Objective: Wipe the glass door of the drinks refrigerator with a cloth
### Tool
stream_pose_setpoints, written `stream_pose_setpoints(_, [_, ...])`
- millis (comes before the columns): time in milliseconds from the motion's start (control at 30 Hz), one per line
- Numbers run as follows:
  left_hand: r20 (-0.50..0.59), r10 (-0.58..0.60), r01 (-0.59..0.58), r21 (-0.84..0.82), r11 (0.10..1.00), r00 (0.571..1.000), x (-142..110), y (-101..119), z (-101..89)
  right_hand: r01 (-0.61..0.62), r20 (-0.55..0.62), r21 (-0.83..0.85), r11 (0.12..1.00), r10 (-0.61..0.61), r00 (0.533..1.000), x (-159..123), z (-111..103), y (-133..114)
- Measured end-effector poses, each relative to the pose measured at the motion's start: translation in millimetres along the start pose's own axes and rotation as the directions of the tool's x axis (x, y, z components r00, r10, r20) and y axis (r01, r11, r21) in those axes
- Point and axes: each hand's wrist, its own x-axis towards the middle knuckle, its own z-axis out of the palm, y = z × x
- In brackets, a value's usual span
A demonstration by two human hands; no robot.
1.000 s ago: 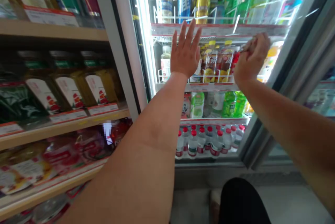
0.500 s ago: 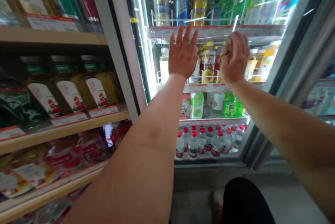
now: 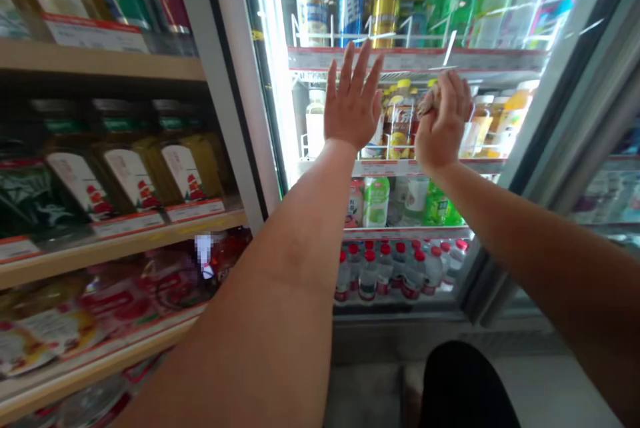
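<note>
While the left hand (image 3: 353,105) lies flat with its fingers spread against the glass door (image 3: 453,48) of a lit drinks fridge, the right hand (image 3: 445,118) is closed around a crumpled cloth (image 3: 429,100), which shows at its thumb side, in front of the middle shelf. Behind the glass, a blue can (image 3: 351,7) stands between a white can (image 3: 311,1) and a gold can (image 3: 386,8). Red-capped bottles (image 3: 369,275) fill the bottom. Left of the fridge, shelves (image 3: 150,236) hold bottles of yellowish liquid (image 3: 130,165).
</note>
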Motion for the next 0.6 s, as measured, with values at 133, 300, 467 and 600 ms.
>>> stream_pose_setpoints(133, [0.018, 0.065, -0.065, -0.016, 0.998, 0.998, -2.2, -2.3, -1.5, -0.015, -0.056, 0.031, 0.999, 0.017, 0.998, 0.4, 14.2, -9.4])
stream_pose_setpoints(300, [0.000, 0.066, -0.066, -0.090, 0.994, 0.998, -3.8, -6.1, 1.6, 0.046, 0.022, 0.020, 0.999, -0.046, 0.999, 0.0, 25.5, -33.0])
stream_pose_setpoints(467, [0.017, 0.066, -0.065, -0.059, 0.996, 0.998, -2.1, -10.7, 7.8, 0.082, 0.207, -0.001, 0.997, -0.080, 0.975, 3.3, 30.4, -65.8])
stream_pose_setpoints(600, [0.015, 0.047, -0.047, -0.040, 0.998, 0.999, -1.6, -12.8, 9.7, 0.100, 0.222, 0.052, 0.994, -0.109, 0.969, 7.0, 19.1, -76.9])
